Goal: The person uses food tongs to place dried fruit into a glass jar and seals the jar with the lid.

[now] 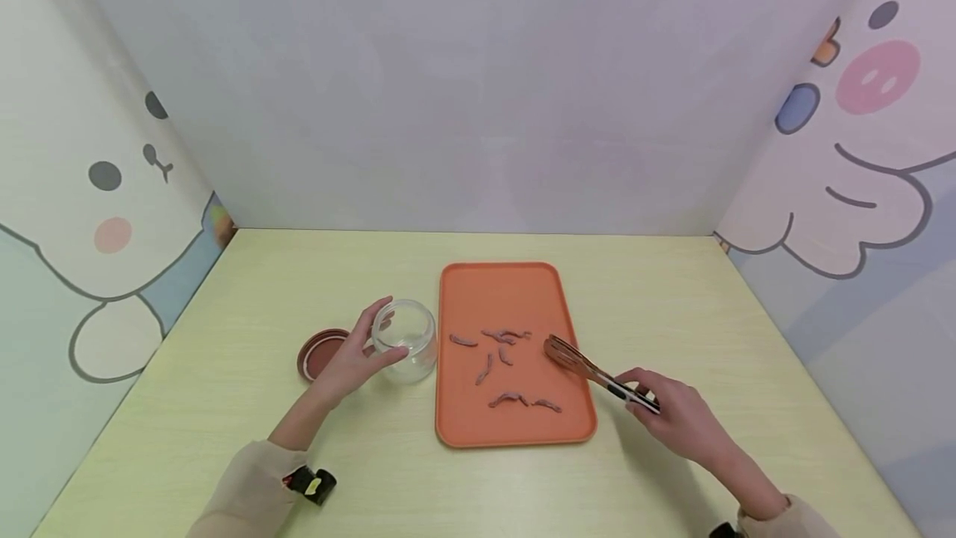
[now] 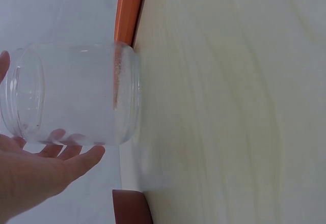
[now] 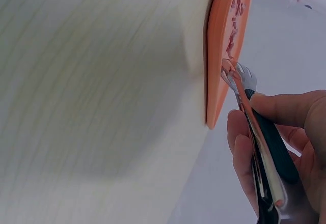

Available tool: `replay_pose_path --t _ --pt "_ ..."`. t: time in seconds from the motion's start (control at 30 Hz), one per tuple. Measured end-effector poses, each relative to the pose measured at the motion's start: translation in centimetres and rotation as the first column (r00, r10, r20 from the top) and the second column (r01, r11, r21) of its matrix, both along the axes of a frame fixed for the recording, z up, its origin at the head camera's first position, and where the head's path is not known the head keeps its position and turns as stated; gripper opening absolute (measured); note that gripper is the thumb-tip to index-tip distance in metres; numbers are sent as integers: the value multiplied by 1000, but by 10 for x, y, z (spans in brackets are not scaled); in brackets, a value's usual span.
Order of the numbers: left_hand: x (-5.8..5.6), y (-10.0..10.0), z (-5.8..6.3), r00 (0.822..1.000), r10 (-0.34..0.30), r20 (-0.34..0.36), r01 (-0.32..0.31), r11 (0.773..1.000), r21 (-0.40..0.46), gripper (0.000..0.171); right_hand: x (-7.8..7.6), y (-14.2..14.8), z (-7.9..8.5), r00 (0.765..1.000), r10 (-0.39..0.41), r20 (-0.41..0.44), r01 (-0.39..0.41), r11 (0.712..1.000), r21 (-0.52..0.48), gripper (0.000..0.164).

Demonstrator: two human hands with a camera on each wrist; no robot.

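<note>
My left hand (image 1: 357, 365) holds a clear glass jar (image 1: 418, 362) from its left side, thumb across the near rim and fingers around the far side. The jar is upright, lidless and right beside the orange tray (image 1: 500, 293). In the right wrist view, my right hand (image 3: 300, 117) grips metal tongs with dark handles (image 3: 275, 142), thumb on one arm and fingers on the other. The tongs (image 1: 590, 370) reach over the tray's right edge, their heads close together. Several small pinkish-brown strips (image 1: 510, 397) lie scattered on the tray.
Left of the jar, partly behind my left hand, lies a round reddish-brown lid (image 1: 314, 354). All of this is on a pale wood-grain table (image 1: 358, 272). A plain wall (image 1: 478, 106) rises at the table's back, and cartoon-printed panels stand at both sides.
</note>
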State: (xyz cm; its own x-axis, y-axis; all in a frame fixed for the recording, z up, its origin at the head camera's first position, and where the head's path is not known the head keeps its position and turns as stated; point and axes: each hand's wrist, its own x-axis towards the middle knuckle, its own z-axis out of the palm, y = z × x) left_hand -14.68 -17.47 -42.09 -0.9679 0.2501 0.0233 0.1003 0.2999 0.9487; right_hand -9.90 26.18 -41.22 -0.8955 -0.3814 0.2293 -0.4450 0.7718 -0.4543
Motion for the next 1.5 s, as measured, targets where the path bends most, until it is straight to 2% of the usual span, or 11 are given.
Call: replay_pose_path --t 0.43,0.6,0.8,1.03,1.33,1.5 --pt "0 0 0 1000 -3 -1 3 1000 8 76 -6 5 0 999 41 33 -37 993 -112 33" --pt "0 0 0 1000 -6 -3 6 1000 5 77 -10 5 5 997 76 8 -74 987 -144 34" --pt "0 1 1 1000 -8 -2 8 1000 11 75 -14 2 18 996 86 11 -83 983 -165 33" --pt "12 8 27 1000 -7 17 7 1000 22 73 -22 -9 36 992 125 -25 -127 976 -175 32" --pt "13 9 31 1000 -12 10 12 1000 27 72 -33 -33 58 978 198 -64 -207 963 -174 32" --pt "9 6 23 1000 -12 3 12 999 30 73 -38 -48 68 962 257 -96 -271 947 -173 30"
